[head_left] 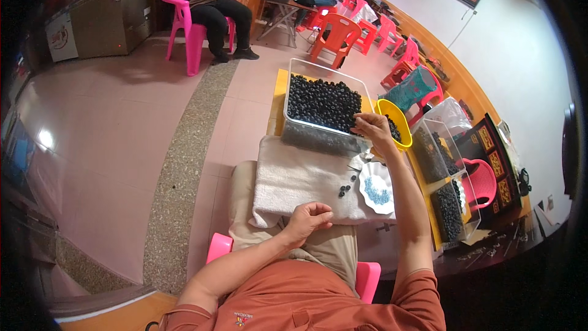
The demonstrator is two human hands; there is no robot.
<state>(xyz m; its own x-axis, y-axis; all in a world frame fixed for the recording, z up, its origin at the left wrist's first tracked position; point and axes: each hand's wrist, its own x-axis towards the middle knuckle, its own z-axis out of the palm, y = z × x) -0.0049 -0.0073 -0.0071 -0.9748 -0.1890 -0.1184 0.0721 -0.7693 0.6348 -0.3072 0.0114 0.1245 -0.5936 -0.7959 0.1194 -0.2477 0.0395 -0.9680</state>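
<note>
One clear plastic bin (324, 139) of countless black beads (321, 101) stands on the desk (277, 107), its near edge running left to right. The right hand (372, 126) reaches to its near right corner, arm extended, fingertips drawn together; whether this grip holds a bead, I cannot tell. The left hand (307, 222) curls at the near edge of one white towel (294, 175), its contents unclear. About four loose beads (342, 194) lie left of one scalloped plate (368, 173).
</note>
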